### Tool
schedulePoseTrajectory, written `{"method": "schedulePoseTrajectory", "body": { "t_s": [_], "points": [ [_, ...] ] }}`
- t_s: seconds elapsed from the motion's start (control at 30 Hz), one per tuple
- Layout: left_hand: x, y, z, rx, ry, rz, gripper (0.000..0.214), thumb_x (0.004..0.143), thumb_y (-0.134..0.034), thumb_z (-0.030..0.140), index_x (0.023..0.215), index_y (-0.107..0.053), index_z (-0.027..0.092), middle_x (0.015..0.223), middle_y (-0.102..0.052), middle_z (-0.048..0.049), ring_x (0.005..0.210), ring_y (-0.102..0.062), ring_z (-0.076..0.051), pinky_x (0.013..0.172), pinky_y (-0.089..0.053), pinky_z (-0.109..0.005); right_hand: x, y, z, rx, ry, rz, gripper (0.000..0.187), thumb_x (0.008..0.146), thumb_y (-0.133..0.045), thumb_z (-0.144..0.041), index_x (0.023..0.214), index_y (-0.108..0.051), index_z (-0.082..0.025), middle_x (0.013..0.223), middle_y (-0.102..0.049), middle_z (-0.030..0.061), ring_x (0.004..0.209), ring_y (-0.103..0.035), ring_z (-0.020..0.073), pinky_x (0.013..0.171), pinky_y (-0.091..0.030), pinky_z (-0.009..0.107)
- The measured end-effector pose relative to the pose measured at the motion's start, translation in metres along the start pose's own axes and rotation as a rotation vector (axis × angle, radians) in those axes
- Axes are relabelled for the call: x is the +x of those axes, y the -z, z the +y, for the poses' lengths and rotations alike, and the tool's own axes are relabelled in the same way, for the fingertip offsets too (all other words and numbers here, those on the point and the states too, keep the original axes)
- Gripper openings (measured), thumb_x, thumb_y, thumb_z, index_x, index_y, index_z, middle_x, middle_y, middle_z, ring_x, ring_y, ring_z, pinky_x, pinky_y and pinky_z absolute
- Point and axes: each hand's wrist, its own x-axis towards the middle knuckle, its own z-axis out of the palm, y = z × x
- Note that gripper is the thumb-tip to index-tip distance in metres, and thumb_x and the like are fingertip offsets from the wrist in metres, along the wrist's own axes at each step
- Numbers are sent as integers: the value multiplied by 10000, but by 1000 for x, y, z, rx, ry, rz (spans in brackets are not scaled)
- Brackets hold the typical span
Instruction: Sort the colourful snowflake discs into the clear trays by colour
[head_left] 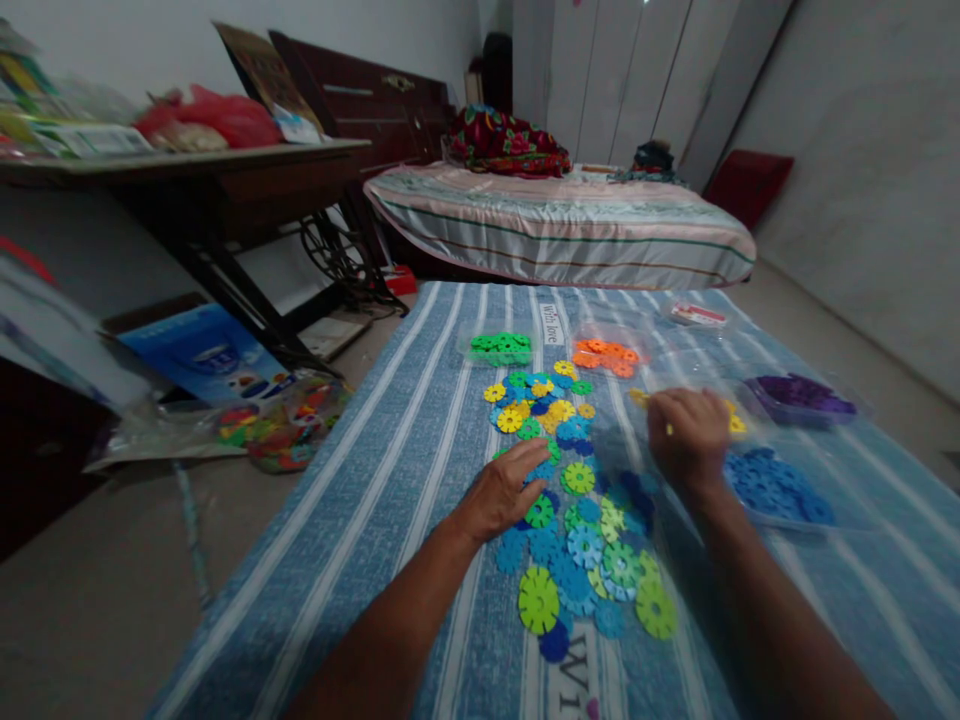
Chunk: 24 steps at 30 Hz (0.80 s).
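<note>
My left hand rests over the loose heap of notched plastic discs, thumb apart from the fingers, beside a green disc. Nothing shows in its grasp. Over a clear tray with yellow discs, my right hand is closed, fingers curled under. A bit of yellow shows at those fingers, but what they hold is hidden. The heap mixes light-blue discs, lime discs, dark-blue discs and yellow discs.
Clear trays hold green discs, orange discs, purple discs and blue discs. A lidded clear box stands at the far right. The striped cloth covers the table. Beyond are a bed and a sewing-machine table.
</note>
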Motion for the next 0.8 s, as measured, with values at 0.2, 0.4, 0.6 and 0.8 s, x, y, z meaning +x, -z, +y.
{"method": "schedulePoseTrajectory", "body": {
  "t_s": [0.2, 0.4, 0.6, 0.8],
  "points": [
    [0, -1, 0, 3, -2, 21, 345, 879, -559, 183, 1214, -629, 141, 1325, -623, -163, 1271, -568, -230, 1055, -500, -426, 0, 4, 29, -189, -95, 70, 173, 907, -488, -198, 921, -657, -166, 793, -640, 98, 783, -563, 252, 769, -395, 385],
    [2, 2, 3, 11, -7, 20, 306, 900, -543, 194, 1185, -643, 144, 1302, -637, -165, 1255, -581, -233, 1056, -501, -416, -23, -24, -24, 226, 121, -235, 194, 954, -474, -239, 880, -653, -220, 881, -674, 72, 858, -593, 216, 806, -442, 353],
    [2, -2, 3, 27, 12, 44, 324, 885, -519, 143, 1182, -646, 155, 1313, -634, -144, 1261, -575, -220, 1068, -496, -412, -46, -44, -37, 391, 99, -442, 315, 933, -555, -415, 1089, -684, -173, 1107, -667, 144, 1034, -607, 280, 876, -502, 440],
    [0, -5, -1, 67, 19, 74, 314, 886, -507, 131, 1163, -653, 160, 1299, -642, -134, 1242, -589, -218, 1058, -510, -404, -47, -41, -43, 566, 158, -492, 283, 951, -535, -391, 1027, -722, -193, 1171, -677, 140, 1096, -626, 274, 951, -513, 457]
  ]
}}
